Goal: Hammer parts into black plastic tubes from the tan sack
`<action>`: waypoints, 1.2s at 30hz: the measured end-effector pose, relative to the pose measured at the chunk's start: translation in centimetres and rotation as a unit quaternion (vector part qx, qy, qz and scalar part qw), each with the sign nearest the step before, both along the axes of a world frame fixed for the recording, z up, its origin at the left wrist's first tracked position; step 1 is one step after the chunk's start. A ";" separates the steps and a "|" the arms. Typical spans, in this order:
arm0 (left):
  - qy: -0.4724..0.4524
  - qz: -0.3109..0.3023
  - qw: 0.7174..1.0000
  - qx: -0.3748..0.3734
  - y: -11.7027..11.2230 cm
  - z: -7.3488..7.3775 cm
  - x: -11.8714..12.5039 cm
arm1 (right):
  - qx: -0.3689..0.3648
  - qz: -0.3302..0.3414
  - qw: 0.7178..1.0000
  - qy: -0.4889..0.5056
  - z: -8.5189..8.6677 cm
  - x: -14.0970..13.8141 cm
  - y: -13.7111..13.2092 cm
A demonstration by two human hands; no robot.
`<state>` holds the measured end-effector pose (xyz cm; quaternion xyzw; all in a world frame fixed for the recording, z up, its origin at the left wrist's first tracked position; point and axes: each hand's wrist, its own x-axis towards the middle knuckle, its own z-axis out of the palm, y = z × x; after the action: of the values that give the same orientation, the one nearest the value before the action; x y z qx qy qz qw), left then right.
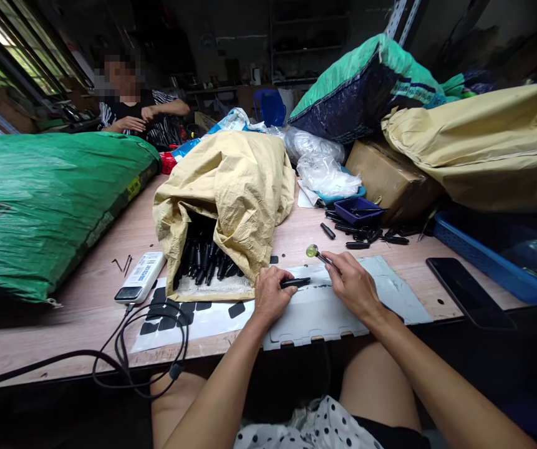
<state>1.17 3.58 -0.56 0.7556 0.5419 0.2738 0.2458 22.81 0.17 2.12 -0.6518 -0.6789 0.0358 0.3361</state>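
My left hand [270, 294] is closed on a short black rod-like part [296, 282], held flat over a grey mat [324, 312] at the table's front edge. My right hand [352, 284] grips a thin tool with a round green-yellow head [312, 251], its tip pointing up and left, close to the black part. Just left of my hands lies a tan sack [235, 187], open toward me and filled with several of the same black parts [203, 259].
A white sheet of black stickers [174, 315], a white power bank [141, 277] with a black cable, a phone [469, 290], loose black parts [366, 237] and a blue tray [358, 209] lie around. Large green and tan sacks flank the table. Another person sits at the far left.
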 end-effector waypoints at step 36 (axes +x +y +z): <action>0.120 -0.075 0.899 -0.414 -14.8 -12.1 -2.9 | -0.023 -0.069 0.982 -0.173 -4.0 1.4 4.0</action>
<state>-1.75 -11.19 -12.63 0.6515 0.5732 -0.0871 0.4893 24.25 4.16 -1.91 -0.7008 -0.6796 -0.0850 0.1996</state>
